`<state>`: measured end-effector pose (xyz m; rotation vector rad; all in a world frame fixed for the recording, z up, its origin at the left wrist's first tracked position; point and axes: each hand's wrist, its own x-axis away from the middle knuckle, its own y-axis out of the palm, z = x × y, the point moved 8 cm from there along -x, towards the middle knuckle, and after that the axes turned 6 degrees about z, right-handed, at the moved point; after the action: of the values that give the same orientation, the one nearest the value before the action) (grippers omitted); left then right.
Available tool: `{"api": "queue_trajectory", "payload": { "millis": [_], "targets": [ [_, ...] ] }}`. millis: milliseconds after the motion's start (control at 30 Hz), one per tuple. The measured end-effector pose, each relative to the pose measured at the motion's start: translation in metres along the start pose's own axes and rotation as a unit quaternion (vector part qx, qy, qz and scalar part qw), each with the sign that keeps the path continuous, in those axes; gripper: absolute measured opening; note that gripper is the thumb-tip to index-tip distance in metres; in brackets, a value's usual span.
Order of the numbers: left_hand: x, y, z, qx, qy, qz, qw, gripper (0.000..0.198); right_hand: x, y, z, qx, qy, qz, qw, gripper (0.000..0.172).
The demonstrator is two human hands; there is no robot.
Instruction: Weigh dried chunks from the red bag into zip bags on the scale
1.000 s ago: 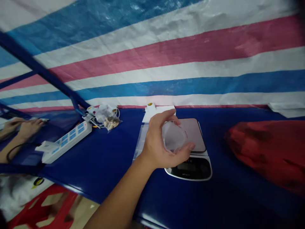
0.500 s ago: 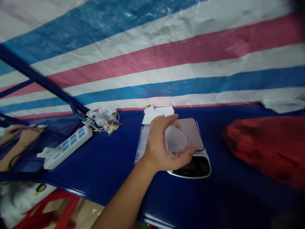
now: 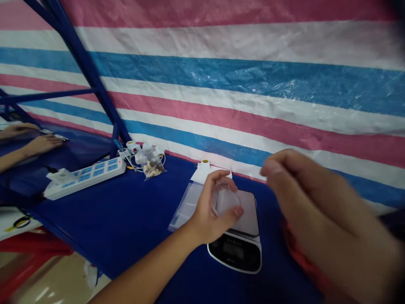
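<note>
My left hand (image 3: 212,213) is wrapped round a clear plastic cup (image 3: 226,199), its fingers and thumb curved about the sides. The cup is above a white and black digital scale (image 3: 236,250) with a silver plate (image 3: 248,213). At the right, close to the camera, my right hand (image 3: 325,215) is raised and a little blurred. Its thumb and fingers are pressed together; whether anything small is between them is hidden. Clear plastic bags (image 3: 185,207) lie left of the scale, partly behind my left hand.
A white power strip (image 3: 91,175) and a bag of small beige pieces (image 3: 153,169) lie on the blue table (image 3: 139,219). Behind the scale are a white box (image 3: 198,174) and a plug adapter (image 3: 205,164). A red cloth-like item (image 3: 299,249) lies right. Another person's hands (image 3: 41,145) are far left.
My right hand has come into view at the right. My left hand still holds the cup, now further left over the scale. The camera view has turned and shifted, showing more of the scale's front.
</note>
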<state>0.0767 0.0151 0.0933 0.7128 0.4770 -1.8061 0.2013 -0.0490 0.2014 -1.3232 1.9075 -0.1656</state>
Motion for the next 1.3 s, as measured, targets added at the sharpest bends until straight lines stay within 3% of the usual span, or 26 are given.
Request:
{"api": "queue_trajectory", "payload": {
  "millis": [133, 300, 433, 700, 867, 1133, 1300],
  "targets": [
    [-0.004, -0.01, -0.005, 0.039, -0.027, 0.031, 0.998, 0.063, -0.008, 0.021, -0.014, 0.06, -0.01, -0.051, 0.997, 0.026],
    [-0.002, -0.012, 0.006, -0.061, 0.014, 0.025, 0.998, 0.082, -0.01, 0.033, -0.011, 0.068, -0.006, -0.073, 0.995, 0.02],
    [-0.001, -0.008, 0.01, -0.114, -0.004, 0.011, 0.993, 0.084, -0.011, 0.046, -0.008, 0.089, -0.021, -0.109, 0.99, 0.016],
    [-0.007, 0.007, -0.001, -0.02, -0.086, -0.035, 0.995, 0.072, -0.02, 0.07, 0.003, 0.047, -0.017, -0.133, 0.99, 0.016],
    [-0.007, 0.005, -0.007, -0.059, -0.092, -0.028, 0.994, 0.076, -0.025, 0.068, 0.01, 0.029, -0.008, -0.108, 0.994, 0.027],
    [-0.007, 0.002, -0.008, -0.043, -0.093, 0.005, 0.995, 0.082, -0.022, 0.05, 0.004, -0.06, 0.007, -0.051, 0.997, 0.028],
    [-0.015, -0.014, -0.023, 0.049, -0.134, 0.033, 0.989, 0.08, -0.02, 0.059, 0.009, -0.178, 0.06, -0.115, 0.975, 0.016]
  ]
}}
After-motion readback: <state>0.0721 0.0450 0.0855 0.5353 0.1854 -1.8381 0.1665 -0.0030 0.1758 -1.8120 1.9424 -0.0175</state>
